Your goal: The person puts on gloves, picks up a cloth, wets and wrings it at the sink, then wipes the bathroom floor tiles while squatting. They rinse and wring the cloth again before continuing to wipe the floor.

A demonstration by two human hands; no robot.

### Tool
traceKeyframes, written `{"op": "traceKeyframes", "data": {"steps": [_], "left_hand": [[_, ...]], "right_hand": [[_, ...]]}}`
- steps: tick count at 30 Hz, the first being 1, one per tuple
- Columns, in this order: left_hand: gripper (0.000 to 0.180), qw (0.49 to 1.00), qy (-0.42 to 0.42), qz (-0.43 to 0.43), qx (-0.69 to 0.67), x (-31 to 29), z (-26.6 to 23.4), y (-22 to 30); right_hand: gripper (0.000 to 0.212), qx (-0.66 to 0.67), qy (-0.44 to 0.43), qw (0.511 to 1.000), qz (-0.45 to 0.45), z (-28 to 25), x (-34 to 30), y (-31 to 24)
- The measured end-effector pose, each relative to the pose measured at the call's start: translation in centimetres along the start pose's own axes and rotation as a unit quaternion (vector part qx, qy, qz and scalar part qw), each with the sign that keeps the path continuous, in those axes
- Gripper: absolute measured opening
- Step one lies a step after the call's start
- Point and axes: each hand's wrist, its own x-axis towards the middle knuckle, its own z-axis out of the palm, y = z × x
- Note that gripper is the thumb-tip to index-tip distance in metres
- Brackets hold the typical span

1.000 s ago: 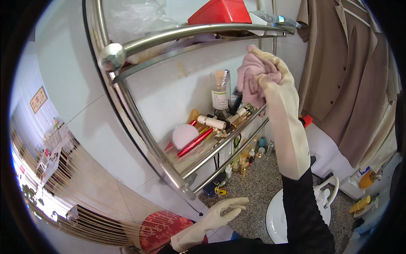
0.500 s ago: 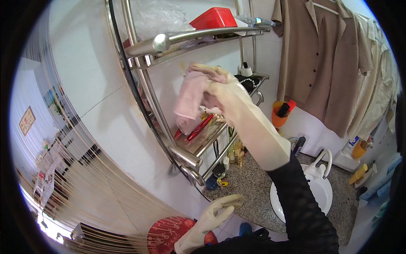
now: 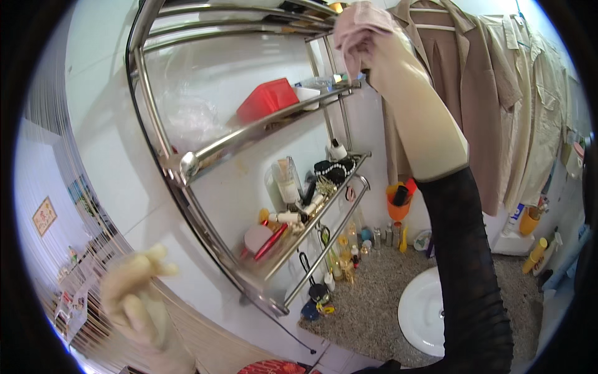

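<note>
My right hand [image 3: 383,53], in a cream rubber glove, is raised high with a pink cloth [image 3: 362,28] bunched in its grip. It is beside the far end of the metal wall rack [image 3: 268,124], near its upper levels. The cloth hides my fingertips. Low on the left, my left hand [image 3: 140,299] wears a matching glove and is a little blurred. Its fingers are loosely bent and apart, and nothing shows in them. The rack's middle shelf carries a red plastic box [image 3: 268,100] and a clear plastic bag [image 3: 193,121].
Toiletries and a red comb-like item [image 3: 271,242] crowd the lower shelf. Below, several bottles stand on the granite counter [image 3: 374,299] by the white basin [image 3: 420,311]. Brown coats [image 3: 448,93] hang at the right. A string curtain [image 3: 193,324] hangs at the left.
My right hand has carried the pink cloth from above the lower shelf up and right to the rack's far end. My left hand has moved left and up. The view has shifted.
</note>
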Motion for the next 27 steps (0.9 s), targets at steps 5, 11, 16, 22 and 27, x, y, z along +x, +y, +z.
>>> {"op": "traceKeyframes", "data": {"steps": [5,11,16,22,27], "left_hand": [[0.029,0.937,0.001,0.1,0.336,10.9,1.4,-4.0],[0.033,0.763,-0.28,0.169,0.557,24.2,4.8,-7.5],[0.03,0.522,-0.457,0.074,0.716,25.6,3.7,-6.2],[0.039,0.623,-0.416,0.164,0.641,23.1,2.7,-6.0],[0.032,0.62,-0.42,0.15,0.645,23.2,2.8,-6.4]], "right_hand": [[0.022,-0.516,0.194,0.804,0.225,-1.0,6.8,3.9],[0.027,-0.715,0.112,0.615,0.312,2.0,13.3,8.3],[0.032,-0.779,0.019,0.543,0.313,5.6,16.8,11.2],[0.038,-0.88,-0.081,0.369,0.286,6.1,19.3,11.1],[0.035,-0.816,0.01,0.526,0.239,14.6,17.3,13.7]]}}
